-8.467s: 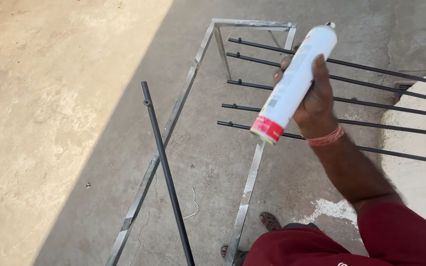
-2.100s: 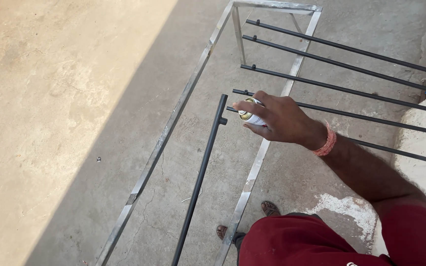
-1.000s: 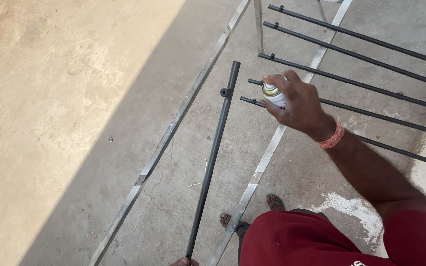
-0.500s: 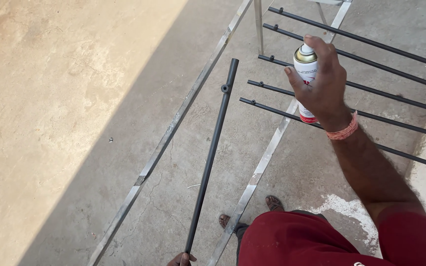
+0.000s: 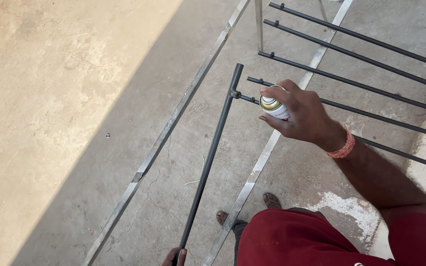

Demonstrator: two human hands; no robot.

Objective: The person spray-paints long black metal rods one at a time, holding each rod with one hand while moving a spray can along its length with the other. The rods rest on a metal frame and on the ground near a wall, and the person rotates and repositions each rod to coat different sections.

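Right hand: I see my right hand (image 5: pixel 304 116) wrapped closed around a white spray can (image 5: pixel 273 107); the forefinger lies over the gold top of the can and the other fingers (image 5: pixel 272 123) curl under its body.
Spray can: only the top part shows, the rest is covered by the palm. It is held tilted, the top pointing toward the upper end of the dark metal rod (image 5: pixel 212 152), near the small joint there, but not touching it as far as I can tell.
Left hand: my left hand (image 5: pixel 174 256) is at the bottom edge of the view and mostly cut off. The fingers close on the lower end of the dark metal rod and hold it slanted above the floor.
Wrist: a pink thread band (image 5: pixel 343 146) sits on the right wrist.
Frame: a pale metal frame (image 5: pixel 171 129) lies on the concrete floor (image 5: pixel 55 98), and several thin dark bars (image 5: pixel 351 81) run across it to the right, one passing behind my right hand.
Containers: the can is the only one; I cannot see what is in it.
Hard to see: the can's nozzle is hidden under the forefinger. Two sandalled feet (image 5: pixel 271 200) appear beside my red clothing (image 5: pixel 311 241).
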